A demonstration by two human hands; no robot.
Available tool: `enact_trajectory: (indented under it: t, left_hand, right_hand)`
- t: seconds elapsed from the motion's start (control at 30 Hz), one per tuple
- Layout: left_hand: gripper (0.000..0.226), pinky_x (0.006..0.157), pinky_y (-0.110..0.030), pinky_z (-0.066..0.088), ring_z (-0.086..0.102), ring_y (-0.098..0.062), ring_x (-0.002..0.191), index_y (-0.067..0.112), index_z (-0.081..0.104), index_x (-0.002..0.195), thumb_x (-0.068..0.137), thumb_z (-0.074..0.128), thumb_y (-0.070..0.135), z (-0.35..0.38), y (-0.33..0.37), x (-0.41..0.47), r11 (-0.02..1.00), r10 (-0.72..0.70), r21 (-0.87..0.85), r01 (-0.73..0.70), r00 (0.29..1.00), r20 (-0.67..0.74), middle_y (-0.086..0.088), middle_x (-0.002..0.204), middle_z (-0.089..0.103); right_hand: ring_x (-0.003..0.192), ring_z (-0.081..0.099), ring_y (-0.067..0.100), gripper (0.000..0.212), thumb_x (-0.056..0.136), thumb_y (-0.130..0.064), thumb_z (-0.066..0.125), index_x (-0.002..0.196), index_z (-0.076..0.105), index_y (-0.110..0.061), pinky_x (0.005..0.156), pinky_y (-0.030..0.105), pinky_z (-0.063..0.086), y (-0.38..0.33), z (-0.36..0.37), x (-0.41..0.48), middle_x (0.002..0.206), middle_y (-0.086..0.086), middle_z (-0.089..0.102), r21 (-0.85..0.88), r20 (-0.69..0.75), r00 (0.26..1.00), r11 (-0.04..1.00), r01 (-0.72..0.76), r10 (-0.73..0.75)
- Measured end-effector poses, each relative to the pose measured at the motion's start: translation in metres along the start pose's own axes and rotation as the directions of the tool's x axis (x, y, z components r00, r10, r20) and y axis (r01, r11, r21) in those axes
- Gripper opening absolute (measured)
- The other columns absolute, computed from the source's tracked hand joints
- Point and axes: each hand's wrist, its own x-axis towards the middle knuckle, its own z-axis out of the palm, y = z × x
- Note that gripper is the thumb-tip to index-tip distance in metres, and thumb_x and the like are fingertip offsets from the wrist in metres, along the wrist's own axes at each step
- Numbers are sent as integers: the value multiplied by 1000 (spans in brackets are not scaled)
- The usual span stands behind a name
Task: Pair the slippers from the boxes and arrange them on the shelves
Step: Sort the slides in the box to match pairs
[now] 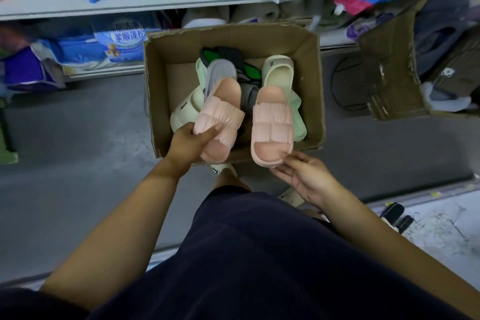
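Grey floor [78,125] carries a cardboard box [233,39] just beyond both hands, with shelves [130,4] farther off. Above it, the left hand [192,140] grips one pink slipper [220,117] and the right hand [306,179] pinches the other pink slipper [271,125] by its near end. They are held side by side, likely to confirm the match.

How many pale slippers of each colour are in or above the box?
Pink: 2
Cream: 2
Pale green: 2
Light grey: 1
Total: 7
Dark ones overlap, so not counted.
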Motion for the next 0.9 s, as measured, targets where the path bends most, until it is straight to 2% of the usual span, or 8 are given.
enact_trajectory:
  t: [0.1,0.23,0.37,0.47,0.57,0.73,0.83,0.9]
  left_hand:
    - [38,82,-36,60,74,-22,98,12,74,105,80,83,39,12,14,-22,996,30,-85,-23,996,85,-3,100,79]
    - [51,101,-46,54,72,-25,106,4,68,120,81,82,34,43,33,-55,976,42,-218,-9,988,147,-9,111,76]
    - [53,97,-45,56,72,-23,106,11,63,127,82,80,31,79,64,-104,953,124,-293,-78,982,141,-6,114,76]
    - [54,89,-39,58,72,-24,106,10,60,128,79,76,27,113,89,-149,906,240,-385,-177,963,121,-9,116,75]
    - [51,79,-31,61,73,-21,103,5,59,128,80,71,17,152,105,-194,828,357,-493,-267,929,96,-13,115,74]
    - [48,91,-37,59,67,-27,117,3,54,135,87,63,9,226,107,-258,715,463,-629,-305,881,99,-16,126,70]
    - [47,92,-39,58,67,-28,118,7,55,136,89,63,9,264,123,-287,708,525,-607,-361,844,110,-14,126,70]
    - [49,91,-38,59,68,-28,116,7,56,134,87,65,9,284,142,-304,705,575,-568,-425,811,107,-14,124,71]
  right_hand:
    - [105,72,31,23,98,-1,56,121,55,1,85,41,61,-7,-8,-9,109,20,74,6,65,997,999,40,-40]
    - [106,71,30,20,98,-2,57,118,58,2,91,42,59,-23,-33,-25,116,22,71,14,75,988,990,138,-138]
    - [109,70,29,28,99,-4,56,127,57,2,94,42,58,-50,-61,-50,117,19,71,41,151,955,967,253,-256]
    - [109,70,28,34,97,-6,59,131,57,-6,97,43,55,-79,-88,-83,118,14,72,8,246,893,923,386,-376]
    - [110,69,31,56,85,-15,68,137,50,-23,98,47,54,-110,-124,-123,118,11,73,-4,315,810,852,523,-495]
    - [113,69,26,67,84,-21,68,144,40,-29,99,50,53,-154,-193,-181,117,9,74,-58,428,688,742,668,-585]
    - [114,68,24,68,84,-22,69,146,40,-26,99,51,53,-180,-226,-204,116,5,74,-43,437,627,681,731,-645]
    - [112,69,24,64,86,-19,68,144,43,-25,94,46,57,-200,-244,-217,117,6,74,-12,437,589,650,760,-680]
